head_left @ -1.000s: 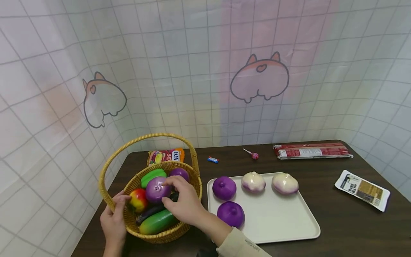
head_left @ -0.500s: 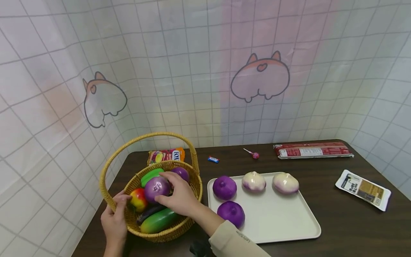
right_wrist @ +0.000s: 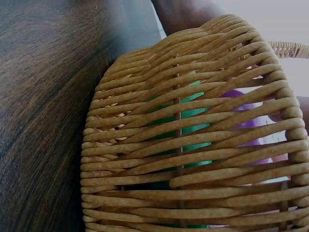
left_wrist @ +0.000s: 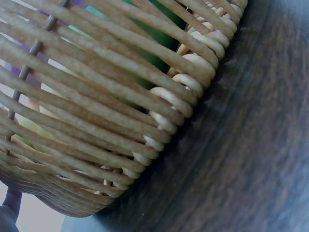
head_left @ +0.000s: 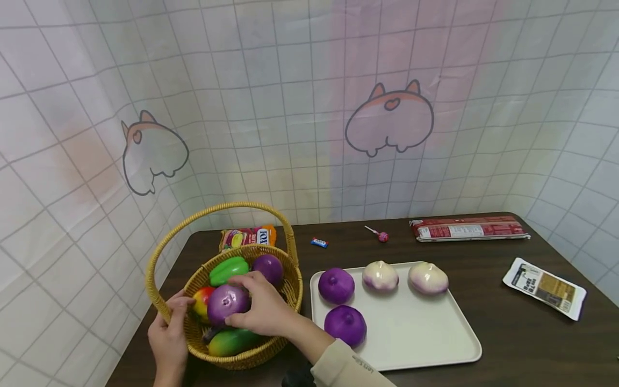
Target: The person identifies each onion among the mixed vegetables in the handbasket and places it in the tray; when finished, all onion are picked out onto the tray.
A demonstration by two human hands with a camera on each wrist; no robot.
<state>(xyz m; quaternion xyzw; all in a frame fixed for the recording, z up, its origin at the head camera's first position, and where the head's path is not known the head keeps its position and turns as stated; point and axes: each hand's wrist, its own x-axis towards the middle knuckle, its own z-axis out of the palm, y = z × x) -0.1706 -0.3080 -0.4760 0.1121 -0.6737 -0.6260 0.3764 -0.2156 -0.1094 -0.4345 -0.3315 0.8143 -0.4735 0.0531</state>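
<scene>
In the head view, my right hand (head_left: 268,306) holds a shiny purple onion (head_left: 228,305) between thumb and fingers, inside the wicker basket (head_left: 251,357). My left hand (head_left: 167,336) grips the basket's left rim beside the handle base. Around the held onion lie a green pepper (head_left: 229,270), a second purple onion (head_left: 268,269), a red-and-yellow fruit (head_left: 201,302) and a long green vegetable (head_left: 234,342). A dark stem-like piece shows partly beneath the held onion. Both wrist views mostly show woven basket wall (left_wrist: 96,101), with green and purple showing through the gaps.
Right of the basket a white tray (head_left: 416,338) bears two purple onions (head_left: 336,286) and two white-and-purple bulbs (head_left: 381,277). Behind lie a candy bag (head_left: 249,236), a small blue wrapper (head_left: 319,243), a lollipop (head_left: 382,236) and a long red package (head_left: 469,228). A white-and-brown packet (head_left: 545,287) lies right.
My right hand has closed around the purple onion and shifted it left and toward me, over the long vegetables. More of the second onion and green pepper shows. My left hand stays on the rim.
</scene>
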